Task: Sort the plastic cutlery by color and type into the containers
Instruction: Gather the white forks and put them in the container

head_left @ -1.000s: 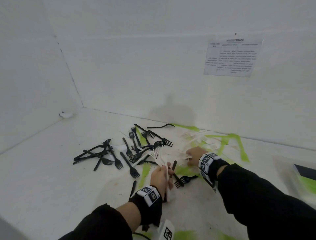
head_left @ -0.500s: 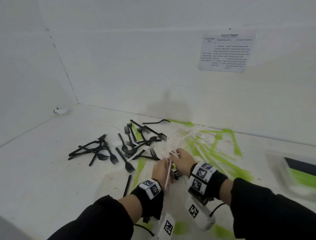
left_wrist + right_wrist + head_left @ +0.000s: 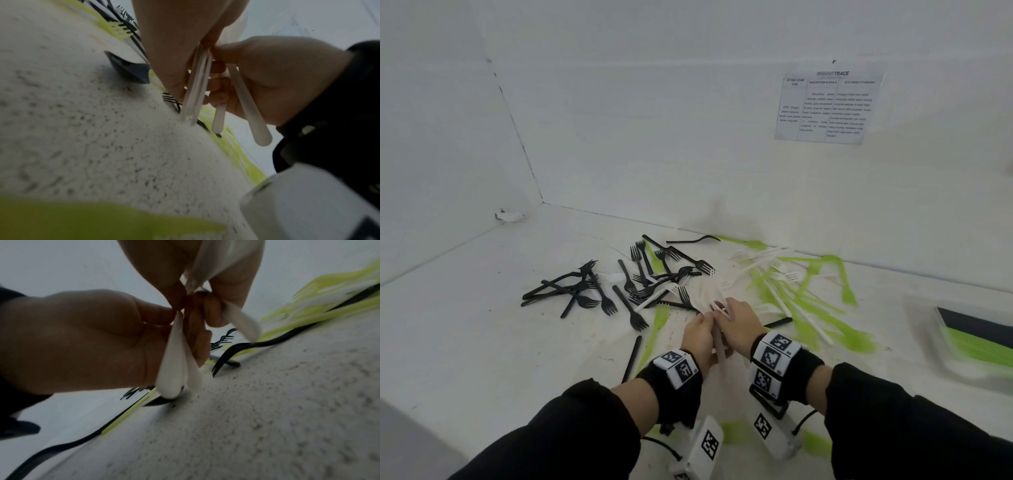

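At the middle of the desk (image 3: 482, 342), both hands are meeting over a small bundle of white forks (image 3: 195, 91). The left hand (image 3: 700, 337) is curling its fingers round several white handles, approx. upright, w/ the handle ends touching the desk. The right hand (image 3: 739, 323) is pinching more white pieces (image 3: 240, 321) and is pressing them against the bundle, so the two hands are touching each other.

These forks are looking very light, thin and a bit springy, w/ smooth plastic that is probably slipping easily when many are held together. I am judging the best hold is at the handles, near the middle, not at the tines, which may be bending or catching on each other.

Around the hands, black forks (image 3: 619, 291) are lying in a loose heap to the left and behind, green forks (image 3: 822, 308) are spreading to the right, mixed w/ more white ones. A clear container (image 3: 962, 339) at the right edge is already holding green and black pieces; which type they are I cannot tell.

On the wall, a printed sheet (image 3: 828, 106) is showing the heading "INSIGHTTRACE"; the table text below is too small to read.
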### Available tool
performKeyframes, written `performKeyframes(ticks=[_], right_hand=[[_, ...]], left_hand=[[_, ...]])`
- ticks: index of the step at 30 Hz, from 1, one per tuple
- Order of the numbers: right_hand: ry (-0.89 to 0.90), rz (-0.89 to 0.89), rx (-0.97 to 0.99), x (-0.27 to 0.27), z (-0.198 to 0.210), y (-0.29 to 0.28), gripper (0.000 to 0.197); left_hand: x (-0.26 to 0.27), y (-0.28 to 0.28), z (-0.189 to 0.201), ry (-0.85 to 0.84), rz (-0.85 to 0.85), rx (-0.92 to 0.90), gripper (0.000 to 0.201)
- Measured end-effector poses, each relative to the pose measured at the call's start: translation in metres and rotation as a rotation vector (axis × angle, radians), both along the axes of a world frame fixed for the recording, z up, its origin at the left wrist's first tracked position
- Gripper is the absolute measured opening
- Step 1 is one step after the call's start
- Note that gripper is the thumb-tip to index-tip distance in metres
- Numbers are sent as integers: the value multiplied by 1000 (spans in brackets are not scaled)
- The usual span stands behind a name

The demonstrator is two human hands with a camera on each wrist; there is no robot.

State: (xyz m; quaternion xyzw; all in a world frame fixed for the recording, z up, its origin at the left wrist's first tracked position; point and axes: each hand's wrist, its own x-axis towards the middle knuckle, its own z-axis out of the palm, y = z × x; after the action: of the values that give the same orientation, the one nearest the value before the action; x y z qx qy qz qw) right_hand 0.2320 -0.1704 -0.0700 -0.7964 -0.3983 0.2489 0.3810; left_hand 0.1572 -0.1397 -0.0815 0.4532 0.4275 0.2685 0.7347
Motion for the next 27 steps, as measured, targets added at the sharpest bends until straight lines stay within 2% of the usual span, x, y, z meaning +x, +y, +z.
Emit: performKeyframes(ticks=[1, 3, 5, 7, 10, 13, 15, 17, 21, 24, 27], right_hand=[[12, -18, 9, 1, -3, 1, 23], [96, -74, 58, -2, -2, 1, 7], [125, -83, 63, -5, 0, 0, 29], [109, -70, 43, -11, 2, -3, 39], [207, -118, 51, -26, -1, -2, 49], [257, -217, 52, -36, -3, 5, 47], [237, -211, 31, -36, -1, 8, 41], [143, -163, 28, -35, 3, 12, 40], [16, -129, -19, -36, 12, 19, 39], [24, -127, -20, -39, 15, 26, 39], [31, -139, 26, -41, 13, 34, 34]], left_hand=[[-1, -2, -2, 11, 13, 31, 33], [-2, -6, -5, 16, 32, 69, 35], [-3, -9, -7, 4, 17, 43, 33], [-6, -13, -6, -22, -35, 16, 28], [-9, -17, -1, -76, -95, -56, 27], [-16, -15, 3, -84, -104, -82, 28], [-17, -8, -2, -8, -78, -41, 24], [-19, 2, -3, 46, -44, 22, 22], [-24, 24, 0, -30, -13, -38, 19], [-28, 34, 5, -87, -36, -91, 24], [-35, 45, 8, -57, -34, -109, 28]])
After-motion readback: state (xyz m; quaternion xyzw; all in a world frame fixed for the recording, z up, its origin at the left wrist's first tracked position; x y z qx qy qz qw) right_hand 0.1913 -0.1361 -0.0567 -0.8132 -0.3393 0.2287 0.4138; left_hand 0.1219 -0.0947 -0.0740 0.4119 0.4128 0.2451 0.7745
